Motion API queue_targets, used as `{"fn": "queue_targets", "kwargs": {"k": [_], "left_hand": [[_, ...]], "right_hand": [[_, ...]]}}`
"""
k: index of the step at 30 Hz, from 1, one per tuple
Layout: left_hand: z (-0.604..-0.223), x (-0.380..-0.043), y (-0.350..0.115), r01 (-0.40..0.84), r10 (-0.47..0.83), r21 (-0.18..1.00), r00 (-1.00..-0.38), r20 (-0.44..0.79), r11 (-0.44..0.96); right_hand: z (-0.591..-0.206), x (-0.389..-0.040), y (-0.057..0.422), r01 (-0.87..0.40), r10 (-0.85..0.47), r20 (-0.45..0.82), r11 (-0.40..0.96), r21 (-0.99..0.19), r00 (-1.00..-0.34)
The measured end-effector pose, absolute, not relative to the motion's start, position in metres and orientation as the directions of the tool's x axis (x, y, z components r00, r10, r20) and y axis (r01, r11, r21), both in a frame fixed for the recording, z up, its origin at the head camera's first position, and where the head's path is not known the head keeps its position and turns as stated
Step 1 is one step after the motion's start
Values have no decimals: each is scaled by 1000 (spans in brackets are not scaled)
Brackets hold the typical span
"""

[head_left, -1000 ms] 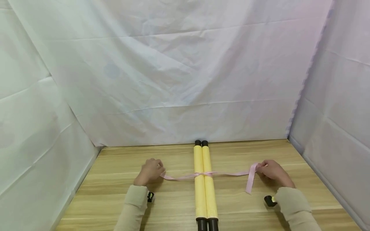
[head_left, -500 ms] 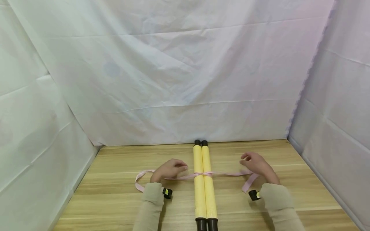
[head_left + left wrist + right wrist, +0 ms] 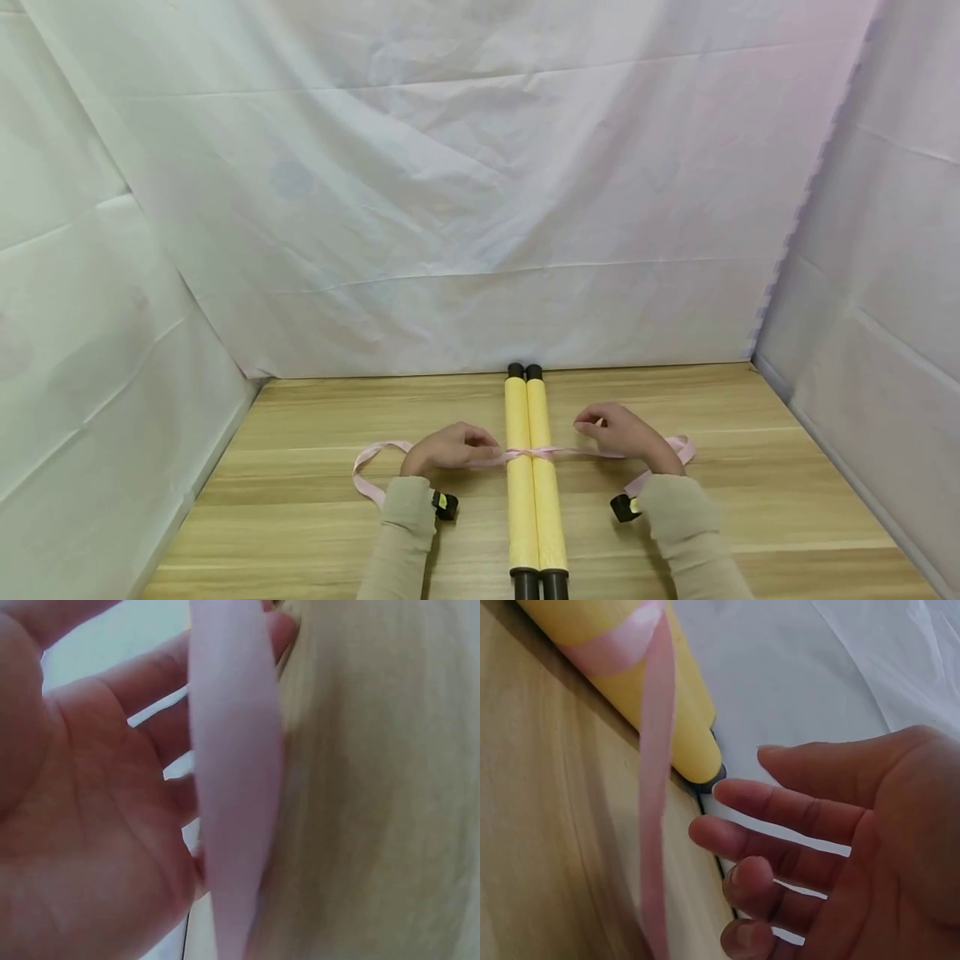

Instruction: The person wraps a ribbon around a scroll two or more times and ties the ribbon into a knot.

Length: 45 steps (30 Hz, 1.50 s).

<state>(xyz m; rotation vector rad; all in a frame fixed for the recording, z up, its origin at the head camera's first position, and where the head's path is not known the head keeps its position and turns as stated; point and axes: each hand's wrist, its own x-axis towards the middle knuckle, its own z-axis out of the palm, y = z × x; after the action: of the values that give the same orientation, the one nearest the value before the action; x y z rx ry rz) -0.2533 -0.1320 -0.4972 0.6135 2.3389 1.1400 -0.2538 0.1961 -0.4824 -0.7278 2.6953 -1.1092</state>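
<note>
The left hand (image 3: pixel 453 446) and right hand (image 3: pixel 622 432) had let go of the pink ribbon (image 3: pixel 542 452) ends and come inward – fingers apart, neither gripping – to either side of the yellow rods (image 3: pixel 521 508) on the desk (image 3: pixel 315 508). The ribbon lay around both rods, its crossing unheld – the tying looked unfinished.

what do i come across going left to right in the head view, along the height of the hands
Pink ribbon's left loop → left hand → left yellow rod → right yellow rod → right hand → pink ribbon's right loop.
</note>
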Motion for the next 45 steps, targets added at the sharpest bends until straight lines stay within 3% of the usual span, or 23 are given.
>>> {"fn": "queue_targets", "kwargs": {"k": [11,19,23,31,36,40,45], "left_hand": [[-495,-248,-132,186,613,814,-752,-243,551],[-487,-249,-140,156,720,883,-649,-247,443],[-488,-249,-142,120,735,906,-632,-246,406],[-488,-247,-143,130,738,935,-653,-169,329],[-488,-247,-138,147,761,978,-649,-17,148],[-491,-249,-132,140,727,989,-684,62,47],[-495,-248,-120,68,689,998,-724,42,11]], "right_hand": [[-494,-252,178,-384,-566,19,534,-754,-824],[-498,-251,175,-354,-612,-50,520,-777,-789],[-497,-250,173,-342,-639,-67,494,-800,-766],[-501,-251,172,-367,-656,-64,497,-786,-752],[-505,-253,173,-366,-666,-66,488,-792,-743],[-505,-252,174,-329,-654,-86,485,-810,-752],[-506,-253,176,-276,-630,-104,475,-835,-769]]}}
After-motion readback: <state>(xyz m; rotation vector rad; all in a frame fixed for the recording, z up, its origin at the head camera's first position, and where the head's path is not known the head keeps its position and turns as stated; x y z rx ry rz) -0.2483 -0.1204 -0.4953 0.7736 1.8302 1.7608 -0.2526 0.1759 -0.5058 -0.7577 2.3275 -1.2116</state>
